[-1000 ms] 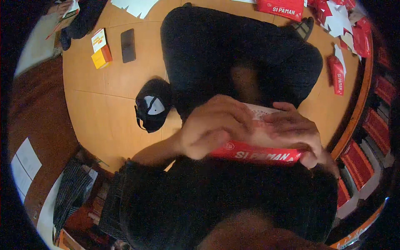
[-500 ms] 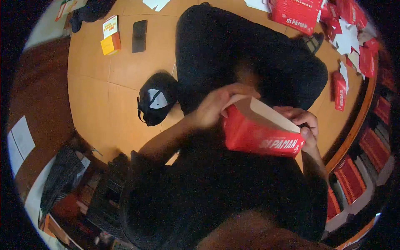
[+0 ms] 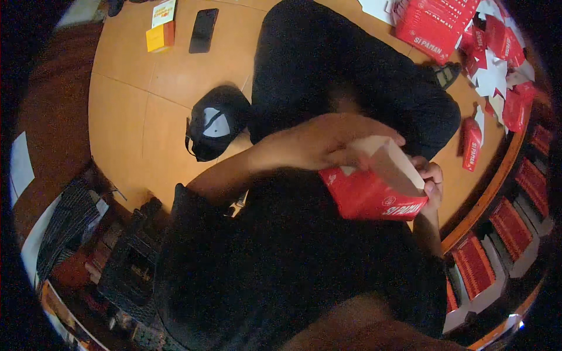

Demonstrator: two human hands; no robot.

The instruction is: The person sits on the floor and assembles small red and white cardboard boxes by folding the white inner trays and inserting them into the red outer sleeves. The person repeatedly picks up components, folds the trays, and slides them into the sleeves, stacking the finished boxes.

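Note:
A red paperboard food box (image 3: 374, 196) with white lettering and a tan inside is held in front of my torso, tilted, its open side showing. My left hand (image 3: 351, 137) reaches across its far left side, fingers bent over a raised tan flap; the fingertips are partly blurred. At the box's right end, my right hand (image 3: 432, 178) pinches the corner between thumb and fingers. Both hands touch the box. Its underside is hidden from view.
My crossed legs in black trousers (image 3: 310, 64) fill the floor ahead. A pile of flat red cartons (image 3: 436, 29) lies far right, with loose cartons (image 3: 506, 44) beside it. Leftward are a black cap-like item (image 3: 219, 123), a phone (image 3: 204, 30) and a yellow-and-white box (image 3: 161, 38).
My left hand has slid right along the box's far side, over the flap. The box's left side has folded inward and its opening looks narrower. My right hand stays at the right end.

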